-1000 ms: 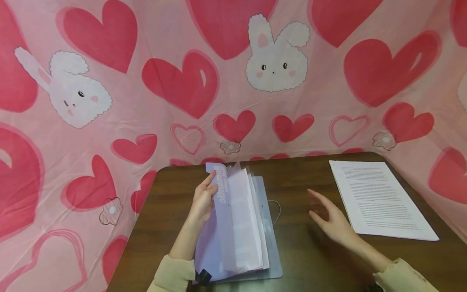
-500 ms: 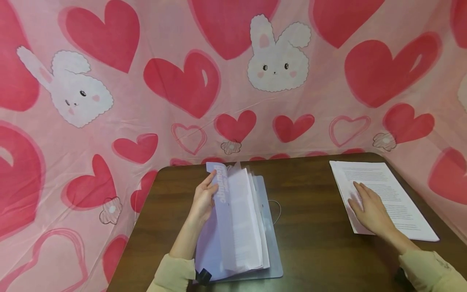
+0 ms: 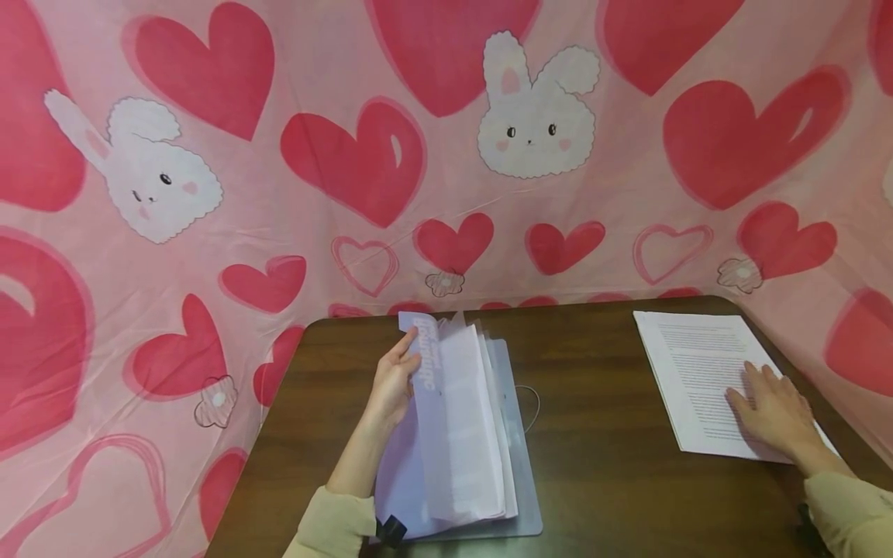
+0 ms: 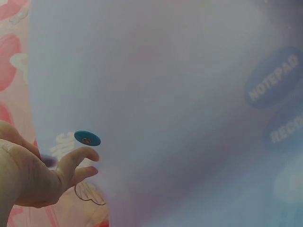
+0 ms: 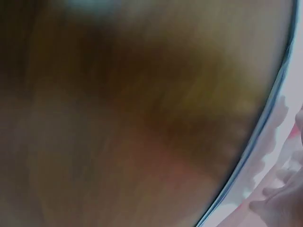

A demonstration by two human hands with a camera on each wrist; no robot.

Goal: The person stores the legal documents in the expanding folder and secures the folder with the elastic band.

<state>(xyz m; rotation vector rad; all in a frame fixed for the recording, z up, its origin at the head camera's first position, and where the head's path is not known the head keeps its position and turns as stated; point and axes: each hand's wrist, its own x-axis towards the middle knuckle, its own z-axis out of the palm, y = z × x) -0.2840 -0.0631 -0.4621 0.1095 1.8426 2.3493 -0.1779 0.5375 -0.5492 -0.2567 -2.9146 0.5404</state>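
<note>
On the left of the table lies a lavender folder (image 3: 403, 480), its cover lifted part way. My left hand (image 3: 392, 384) holds that cover near its far edge, between thumb and fingers. The left wrist view shows a round teal button (image 4: 87, 138) on the cover beside my curled fingers (image 4: 78, 161). White sheets (image 3: 474, 442) and clear sleeves stand fanned inside the folder. Over at the right, my right hand (image 3: 777, 411) rests on a stack of printed paper (image 3: 698, 372), fingers spread loosely near its right edge. The right wrist view is mostly blurred.
A thin elastic loop (image 3: 538, 407) sticks out from the folder's right side. Brown wooden table (image 3: 593, 465) lies between folder and paper stack. A pink cloth (image 3: 446, 178) with hearts and rabbits hangs behind the table and along both sides.
My right hand has moved right, from above bare table onto the paper stack and across it toward its right edge. The left hand keeps holding the folder cover in the same place.
</note>
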